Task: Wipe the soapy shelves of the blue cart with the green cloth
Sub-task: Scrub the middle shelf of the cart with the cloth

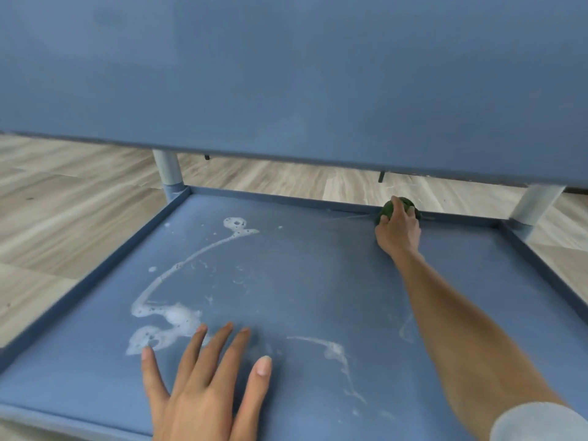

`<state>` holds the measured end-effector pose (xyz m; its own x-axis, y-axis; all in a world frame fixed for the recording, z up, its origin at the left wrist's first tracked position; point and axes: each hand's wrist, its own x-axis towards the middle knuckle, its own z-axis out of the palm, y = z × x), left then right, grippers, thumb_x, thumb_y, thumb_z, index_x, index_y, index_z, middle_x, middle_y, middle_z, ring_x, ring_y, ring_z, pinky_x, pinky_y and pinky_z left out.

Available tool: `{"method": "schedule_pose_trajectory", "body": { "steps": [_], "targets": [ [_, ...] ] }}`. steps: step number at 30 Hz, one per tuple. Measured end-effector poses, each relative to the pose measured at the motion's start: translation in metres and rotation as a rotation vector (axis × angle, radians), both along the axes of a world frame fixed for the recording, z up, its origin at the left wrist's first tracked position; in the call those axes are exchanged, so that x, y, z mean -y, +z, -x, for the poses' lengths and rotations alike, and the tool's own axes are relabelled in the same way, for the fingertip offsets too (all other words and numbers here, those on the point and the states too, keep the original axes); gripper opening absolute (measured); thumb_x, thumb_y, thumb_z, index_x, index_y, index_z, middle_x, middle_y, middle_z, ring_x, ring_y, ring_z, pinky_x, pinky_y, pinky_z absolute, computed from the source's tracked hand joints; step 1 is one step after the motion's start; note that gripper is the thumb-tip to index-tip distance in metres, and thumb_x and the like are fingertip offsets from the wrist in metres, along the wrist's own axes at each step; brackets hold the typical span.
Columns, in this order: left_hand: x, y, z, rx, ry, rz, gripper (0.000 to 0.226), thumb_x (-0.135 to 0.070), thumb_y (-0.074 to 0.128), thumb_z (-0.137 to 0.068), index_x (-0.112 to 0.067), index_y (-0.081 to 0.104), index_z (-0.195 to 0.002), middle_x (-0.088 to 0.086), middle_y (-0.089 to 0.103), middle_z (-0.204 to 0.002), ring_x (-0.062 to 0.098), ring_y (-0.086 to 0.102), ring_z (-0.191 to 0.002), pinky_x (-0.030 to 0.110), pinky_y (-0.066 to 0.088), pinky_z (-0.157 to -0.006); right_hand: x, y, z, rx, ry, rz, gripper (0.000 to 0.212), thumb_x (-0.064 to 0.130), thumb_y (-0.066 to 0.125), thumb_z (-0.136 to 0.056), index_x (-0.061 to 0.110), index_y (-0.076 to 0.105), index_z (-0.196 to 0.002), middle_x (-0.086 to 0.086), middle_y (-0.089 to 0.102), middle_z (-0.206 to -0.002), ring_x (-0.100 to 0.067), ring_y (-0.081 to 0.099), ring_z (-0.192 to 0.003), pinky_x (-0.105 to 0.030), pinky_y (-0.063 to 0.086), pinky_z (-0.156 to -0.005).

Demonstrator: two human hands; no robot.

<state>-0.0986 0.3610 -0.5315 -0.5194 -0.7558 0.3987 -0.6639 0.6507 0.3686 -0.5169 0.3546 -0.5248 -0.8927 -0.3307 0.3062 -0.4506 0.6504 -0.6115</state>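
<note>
I look down at a lower shelf (pixel 302 281) of the blue cart. White soap foam (pixel 165 319) runs in a trail over the shelf's left half, and a thinner streak (pixel 334 348) lies near the front middle. My right hand (pixel 397 230) reaches to the far rim and is shut on the bunched green cloth (pixel 389 208), pressed against the back edge. My left hand (pixel 206 383) lies flat on the shelf near the front with fingers spread, its fingertips at the edge of the foam.
The cart's upper shelf (pixel 286 74) hangs over the top half of the view. Grey-blue posts stand at the back left (pixel 168 170) and back right (pixel 534 205) corners. Raised rims border the shelf. Light wood floor (pixel 63 202) surrounds the cart.
</note>
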Motion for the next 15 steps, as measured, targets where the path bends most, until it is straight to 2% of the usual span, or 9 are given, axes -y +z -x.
{"method": "schedule_pose_trajectory", "body": {
  "steps": [4, 7, 9, 12, 15],
  "targets": [
    [0.013, 0.006, -0.013, 0.023, 0.041, -0.041, 0.077, -0.071, 0.018, -0.095, -0.026, 0.078, -0.113, 0.0, 0.07, -0.128, 0.032, 0.059, -0.129, 0.072, 0.014, -0.115, 0.043, -0.003, -0.023, -0.012, 0.042, 0.004, 0.053, 0.012, 0.058, -0.093, 0.009, 0.037, -0.141, -0.016, 0.054, -0.134, -0.039, 0.055, -0.117, -0.04, 0.042, -0.09],
    [0.018, 0.01, -0.019, 0.041, 0.061, 0.006, 0.063, -0.067, 0.036, -0.089, -0.028, 0.077, -0.116, 0.002, 0.069, -0.131, 0.036, 0.058, -0.128, 0.075, 0.018, -0.111, 0.076, 0.0, -0.042, 0.051, 0.122, -0.006, 0.056, 0.014, 0.06, -0.092, 0.017, 0.039, -0.145, -0.013, 0.057, -0.131, -0.037, 0.055, -0.117, -0.033, 0.038, -0.083],
    [0.022, 0.009, -0.023, 0.046, 0.073, 0.035, 0.059, -0.064, 0.043, -0.083, -0.028, 0.078, -0.115, 0.004, 0.069, -0.13, 0.039, 0.06, -0.125, 0.077, 0.022, -0.109, 0.098, 0.002, -0.058, 0.054, 0.235, -0.023, 0.055, 0.015, 0.059, -0.092, 0.022, 0.043, -0.143, -0.011, 0.057, -0.133, -0.035, 0.054, -0.118, -0.034, 0.041, -0.084],
    [0.03, 0.004, -0.032, 0.061, 0.091, 0.053, 0.065, -0.07, 0.033, -0.091, -0.03, 0.08, -0.109, 0.006, 0.071, -0.127, 0.043, 0.063, -0.119, 0.078, 0.026, -0.106, 0.133, 0.007, -0.086, 0.096, 0.434, -0.044, 0.055, 0.024, 0.063, -0.088, 0.029, 0.047, -0.141, -0.006, 0.057, -0.134, -0.028, 0.054, -0.118, -0.035, 0.046, -0.089],
    [0.04, -0.005, -0.041, 0.057, 0.092, 0.054, 0.073, -0.075, 0.023, -0.091, -0.032, 0.08, -0.107, 0.008, 0.071, -0.126, 0.045, 0.061, -0.12, 0.078, 0.027, -0.105, 0.168, 0.011, -0.117, 0.116, 0.564, -0.013, 0.041, 0.046, 0.073, -0.079, 0.037, 0.059, -0.116, 0.004, 0.064, -0.112, -0.017, 0.059, -0.099, -0.027, 0.044, -0.077]
  ]
}}
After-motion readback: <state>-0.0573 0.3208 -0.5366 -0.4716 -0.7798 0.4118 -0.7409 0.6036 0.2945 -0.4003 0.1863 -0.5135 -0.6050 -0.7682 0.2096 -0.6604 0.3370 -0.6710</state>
